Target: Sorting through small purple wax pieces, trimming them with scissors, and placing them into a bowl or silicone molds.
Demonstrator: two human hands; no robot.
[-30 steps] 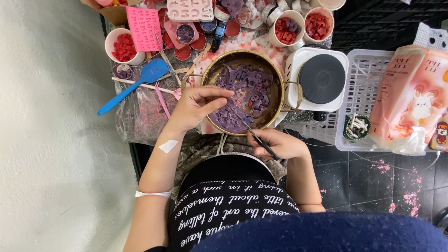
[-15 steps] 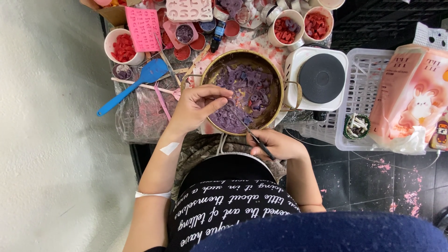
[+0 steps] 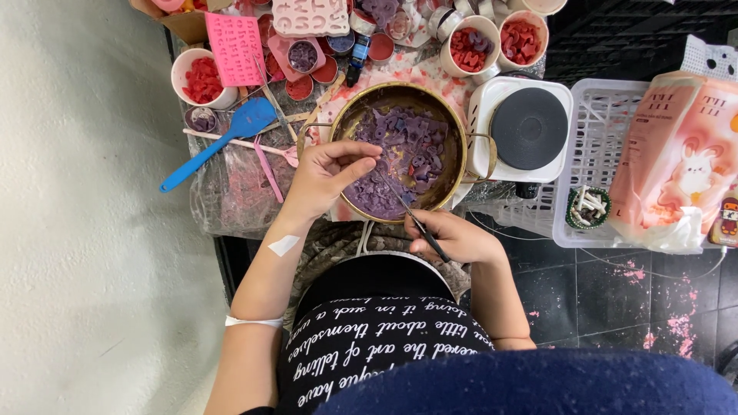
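Her left hand (image 3: 327, 180) pinches a purple wax piece (image 3: 374, 159) over the brass bowl (image 3: 453, 134). Right hand (image 3: 453, 237) grips a thin tool (image 3: 407, 211), its tip among the pieces.

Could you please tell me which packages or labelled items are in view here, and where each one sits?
Soft bag: in the white basket at right; pink-orange with a white rabbit picture.
Dropper bottle: beyond the round pan; small, dark, blue label.
Pink sheet: far left of table; rectangular, rows of raised marks.

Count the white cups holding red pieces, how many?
3: one cup at the far left of the table, two cups side by side beyond the white hotplate. More may be hidden past the top edge.
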